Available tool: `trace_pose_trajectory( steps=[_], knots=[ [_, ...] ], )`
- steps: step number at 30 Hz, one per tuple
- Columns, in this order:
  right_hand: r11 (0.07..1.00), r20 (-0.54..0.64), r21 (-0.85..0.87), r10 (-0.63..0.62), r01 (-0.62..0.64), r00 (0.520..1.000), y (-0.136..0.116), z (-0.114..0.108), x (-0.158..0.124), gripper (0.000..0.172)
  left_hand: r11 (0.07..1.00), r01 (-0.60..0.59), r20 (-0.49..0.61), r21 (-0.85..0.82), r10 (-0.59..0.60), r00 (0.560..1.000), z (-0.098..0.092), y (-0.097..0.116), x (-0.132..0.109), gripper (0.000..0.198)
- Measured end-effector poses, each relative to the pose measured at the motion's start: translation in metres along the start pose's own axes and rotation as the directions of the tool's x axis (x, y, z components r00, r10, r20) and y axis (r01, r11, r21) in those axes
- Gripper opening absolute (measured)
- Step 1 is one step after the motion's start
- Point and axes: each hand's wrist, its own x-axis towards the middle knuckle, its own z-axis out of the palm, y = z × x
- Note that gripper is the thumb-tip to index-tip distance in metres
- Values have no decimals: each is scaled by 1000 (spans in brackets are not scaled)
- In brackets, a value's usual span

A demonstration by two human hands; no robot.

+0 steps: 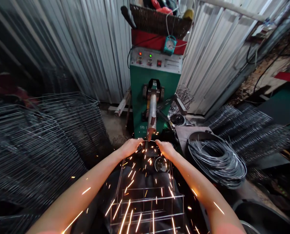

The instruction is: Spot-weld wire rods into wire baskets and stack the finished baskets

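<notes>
A green spot welder (140,87) stands straight ahead, its metal electrode arm (152,109) pointing down toward me. Just below the electrode tip, my left hand (132,147) and my right hand (165,149) are closed on a wire frame (147,201), one on each side. A thin wire edge of it runs between my fingers at the tip. The rest of this wire grid slopes back over my lap. Bright sparks spray from the contact point toward me, across the frame and my forearms. The lower electrode is partly hidden behind wire and sparks.
Stacked wire grids (42,136) fill the left side. To the right, a coil of loose wires (218,159) lies in a round tub, with more wire grids (249,130) behind. A wicker basket (157,21) and a small teal clock (170,45) sit atop the welder.
</notes>
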Motion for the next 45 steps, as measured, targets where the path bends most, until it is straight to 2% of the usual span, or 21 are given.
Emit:
trace_pose_trajectory(
  steps=[6, 12, 15, 17, 19, 21, 26, 29, 32, 35, 41, 45],
  knots=[
    [999, -21, 42, 30, -30, 999, 3, 6, 5, 30, 1000, 15, -8, -23, -15, 1000, -4, -1, 4, 21],
    [980, -47, 195, 61, -51, 997, 3, 4, 2, 23, 975, 98, -10, -198, -102, 995, -7, 6, 4, 17],
    [958, -74, 286, 34, -11, 997, 3, 3, -4, 21, 954, 168, 50, -250, -160, 986, -12, 16, -4, 20],
    [925, -117, 379, 7, 38, 993, 3, -1, -8, 23, 903, 258, 145, -344, -220, 965, -21, 24, -11, 25],
    [880, -175, 463, -22, 102, 984, 1, -12, -13, 28, 832, 341, 235, -438, -260, 937, -34, 35, -17, 29],
    [844, -259, 508, -37, 169, 965, -2, -31, -20, 31, 787, 363, 263, -499, -262, 929, -53, 47, -22, 30],
    [785, -462, 541, -23, 302, 886, -14, -90, -54, 37, 790, 218, 178, -573, -139, 974, -107, 93, -50, 29],
    [769, -529, 532, -25, 354, 848, -20, -107, -76, 36, 756, 166, 185, -634, -60, 981, -122, 118, -77, 23],
    [772, -593, 495, -36, 399, 804, -23, -104, -90, 34, 691, 221, 277, -689, -30, 960, -117, 129, -99, 19],
    [761, -615, 501, -22, 412, 788, -21, -91, -96, 33, 629, 278, 342, -726, -20, 939, -100, 129, -109, 21],
    [715, -544, 617, 87, 328, 835, -12, -48, -88, 33, 519, 324, 344, -791, -62, 937, -62, 120, -103, 27],
    [655, -496, 689, 114, 311, 861, -3, -19, -76, 34, 487, 362, 345, -795, -128, 930, -47, 109, -91, 27]
  ],
)
